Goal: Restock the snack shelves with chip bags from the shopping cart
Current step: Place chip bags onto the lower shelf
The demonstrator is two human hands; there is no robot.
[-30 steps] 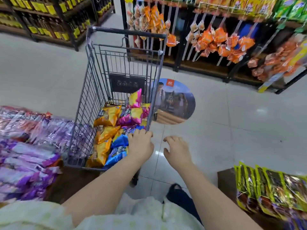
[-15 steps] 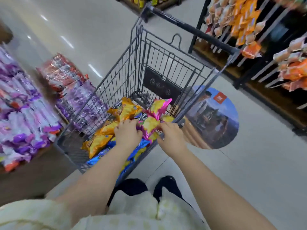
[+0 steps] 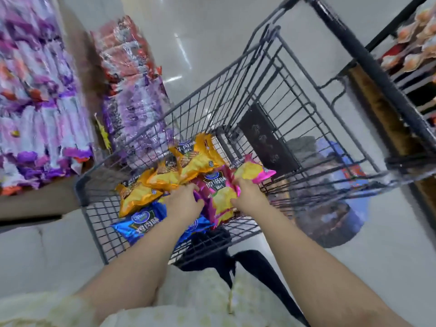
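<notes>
gripping the pink bag (image 3: 221, 197) in the cart (image 3: 80, 188): left hand (image 3: 184, 205), right hand (image 3: 248, 197)

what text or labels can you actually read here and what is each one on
No text here reads for certain.
pink chip bag: large white characters under a round blue logo, too blurred to read
blue chip bag: same layout, blurred
orange chip bags: small round logos, unreadable
dark cart plaque: raised marks, illegible
floor sticker: red square logo, blurred
</notes>
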